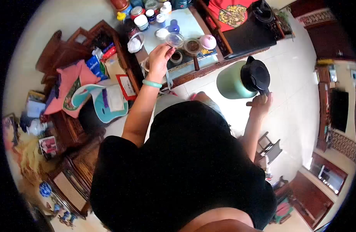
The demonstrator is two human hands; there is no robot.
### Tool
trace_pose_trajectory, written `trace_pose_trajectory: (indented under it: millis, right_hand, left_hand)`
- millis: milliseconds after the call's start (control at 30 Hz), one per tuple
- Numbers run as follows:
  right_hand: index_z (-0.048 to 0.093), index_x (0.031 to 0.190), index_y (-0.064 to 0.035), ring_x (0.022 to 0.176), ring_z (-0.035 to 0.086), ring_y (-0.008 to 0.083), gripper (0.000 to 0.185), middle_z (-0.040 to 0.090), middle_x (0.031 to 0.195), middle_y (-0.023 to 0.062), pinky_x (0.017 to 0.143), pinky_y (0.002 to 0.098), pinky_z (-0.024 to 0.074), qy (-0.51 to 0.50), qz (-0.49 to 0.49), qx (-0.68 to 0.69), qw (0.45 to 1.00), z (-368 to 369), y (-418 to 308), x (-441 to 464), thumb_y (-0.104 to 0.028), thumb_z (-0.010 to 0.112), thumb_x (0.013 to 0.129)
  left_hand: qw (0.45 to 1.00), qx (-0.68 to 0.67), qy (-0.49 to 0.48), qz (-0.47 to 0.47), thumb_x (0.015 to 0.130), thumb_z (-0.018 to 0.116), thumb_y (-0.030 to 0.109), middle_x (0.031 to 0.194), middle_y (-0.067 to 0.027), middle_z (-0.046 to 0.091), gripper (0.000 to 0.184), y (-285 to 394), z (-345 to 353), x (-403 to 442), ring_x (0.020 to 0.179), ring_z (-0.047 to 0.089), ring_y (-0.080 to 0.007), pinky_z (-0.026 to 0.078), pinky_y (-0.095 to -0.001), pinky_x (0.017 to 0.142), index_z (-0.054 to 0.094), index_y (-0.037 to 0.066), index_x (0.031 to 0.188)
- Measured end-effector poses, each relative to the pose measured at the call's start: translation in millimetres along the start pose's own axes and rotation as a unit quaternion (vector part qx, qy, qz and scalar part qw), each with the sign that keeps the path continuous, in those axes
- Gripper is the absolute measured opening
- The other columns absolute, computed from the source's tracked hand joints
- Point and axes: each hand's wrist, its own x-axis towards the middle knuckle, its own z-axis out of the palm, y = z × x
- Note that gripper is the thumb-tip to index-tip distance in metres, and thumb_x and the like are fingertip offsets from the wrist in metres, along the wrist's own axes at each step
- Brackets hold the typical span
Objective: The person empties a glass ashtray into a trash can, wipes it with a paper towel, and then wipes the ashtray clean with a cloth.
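My right hand [260,105] is wrapped round the handle of a pale green thermos jug [231,81] with a black top [256,74]. The jug is tilted above the tiled floor, to the right of the low table. My left hand [160,61], below a pale green bangle on the wrist, pinches a clear round lid [175,39] over the table's near edge. Just below the lid stands a small jar [176,58] with a dark inside. To its right is a round clear vessel [192,45] with dark brown contents and a brown handle [196,63].
Several jars and bottles [141,22] crowd the table [187,23], beside a pink round object [207,41]. A wooden bench on the left holds a pink cushion [75,71] and a light blue plastic item [104,108]. A wooden seat with a black cushion [245,38] stands at upper right.
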Motion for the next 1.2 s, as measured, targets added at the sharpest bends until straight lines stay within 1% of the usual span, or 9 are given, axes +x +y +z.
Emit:
trace_pose_trajectory:
  millis: [100, 167, 267, 333, 633, 867, 1000, 1067, 1200]
  right_hand:
    - [0.039, 0.067, -0.0153, 0.036, 0.027, 0.0083, 0.032, 0.028, 0.045, -0.0052, 0.031, 0.0247, 0.0185, -0.030, -0.064, 0.016, 0.997, -26.2, -6.2, -9.0, -0.037, 0.051, 0.087]
    - [0.040, 0.068, -0.0145, 0.037, 0.028, 0.0075, 0.029, 0.030, 0.047, -0.0046, 0.032, 0.0228, 0.0198, 0.027, -0.055, 0.038, 0.997, -34.6, -8.6, -26.9, -0.032, 0.053, 0.087]
    - [0.042, 0.068, -0.0132, 0.037, 0.029, 0.0070, 0.028, 0.032, 0.048, -0.0042, 0.033, 0.0218, 0.0213, -0.012, -0.043, 0.024, 0.999, -74.3, -3.2, -18.7, -0.031, 0.054, 0.086]
    - [0.046, 0.069, -0.0103, 0.038, 0.031, 0.0063, 0.027, 0.036, 0.049, -0.0034, 0.030, 0.0223, 0.0201, 0.020, -0.083, 0.012, 0.996, -91.4, -0.4, -20.7, -0.029, 0.055, 0.086]
    - [0.044, 0.063, -0.0113, 0.036, 0.028, 0.0059, 0.031, 0.031, 0.047, -0.0040, 0.031, 0.0229, 0.0194, 0.026, -0.105, 0.027, 0.994, -176.7, 12.5, -73.4, -0.029, 0.055, 0.086]
    - [0.045, 0.057, -0.0097, 0.040, 0.033, 0.0072, 0.037, 0.037, 0.048, -0.0030, 0.037, 0.0242, 0.0234, 0.011, -0.123, -0.132, 0.983, -232.4, 26.0, -90.8, -0.033, 0.051, 0.085]
    - [0.043, 0.053, -0.0094, 0.038, 0.035, 0.0086, 0.042, 0.039, 0.047, -0.0012, 0.037, 0.0239, 0.0236, 0.002, -0.103, -0.142, 0.985, -237.2, 32.8, -90.1, -0.035, 0.057, 0.082]
    - [0.033, 0.048, -0.0145, 0.040, 0.025, 0.0054, 0.046, 0.030, 0.045, -0.0047, 0.039, 0.0237, 0.0144, 0.003, -0.118, -0.056, 0.991, -221.0, 35.0, -94.8, -0.031, 0.062, 0.080]
    - [0.035, 0.046, -0.0133, 0.039, 0.025, 0.0056, 0.046, 0.031, 0.045, -0.0049, 0.040, 0.0239, 0.0138, -0.034, -0.117, -0.069, 0.990, -209.5, 44.7, -88.5, -0.028, 0.063, 0.079]
  left_hand:
    - [1.000, -0.004, 0.002, 0.013, 0.084, 0.055, 0.001, 0.086, -0.0109, 0.062, 0.011, 2.9, 16.0, -5.4, 0.074, 0.061, -0.0171, 0.051, -0.0247, 0.070, 0.060, -0.006, 0.091]
    - [1.000, 0.005, 0.007, 0.012, 0.084, 0.055, 0.001, 0.086, -0.0112, 0.062, 0.011, 2.9, 13.4, -13.8, 0.075, 0.061, -0.0180, 0.051, -0.0251, 0.070, 0.059, -0.006, 0.092]
    - [1.000, 0.006, 0.013, 0.020, 0.083, 0.055, 0.000, 0.088, -0.0121, 0.062, 0.011, -2.6, 19.9, -12.3, 0.076, 0.061, -0.0200, 0.052, -0.0257, 0.070, 0.059, -0.006, 0.091]
    - [1.000, 0.003, 0.007, 0.002, 0.082, 0.057, 0.000, 0.088, -0.0114, 0.062, 0.009, 0.8, 25.0, -18.8, 0.076, 0.061, -0.0206, 0.052, -0.0264, 0.070, 0.059, -0.006, 0.088]
    - [1.000, 0.020, -0.009, -0.007, 0.082, 0.057, 0.001, 0.094, -0.0111, 0.061, 0.011, 3.8, 5.6, -38.5, 0.086, 0.060, -0.0206, 0.052, -0.0263, 0.077, 0.059, -0.004, 0.092]
    - [0.999, 0.018, 0.022, -0.029, 0.080, 0.059, 0.000, 0.092, -0.0116, 0.061, 0.012, -2.8, 1.0, -55.1, 0.086, 0.061, -0.0226, 0.052, -0.0258, 0.076, 0.058, -0.004, 0.091]
    - [0.999, 0.020, 0.034, -0.030, 0.081, 0.058, 0.000, 0.095, -0.0120, 0.060, 0.015, -5.5, -2.9, -55.3, 0.088, 0.060, -0.0235, 0.052, -0.0255, 0.075, 0.056, -0.005, 0.095]
    - [0.998, 0.028, 0.037, -0.050, 0.082, 0.057, 0.001, 0.096, -0.0121, 0.060, 0.015, -6.0, -7.9, -46.8, 0.088, 0.060, -0.0232, 0.052, -0.0247, 0.075, 0.056, -0.005, 0.096]
    - [0.998, 0.037, 0.032, -0.040, 0.084, 0.055, 0.003, 0.096, -0.0126, 0.060, 0.016, -5.1, 3.4, -49.6, 0.088, 0.060, -0.0226, 0.051, -0.0240, 0.074, 0.056, -0.005, 0.098]
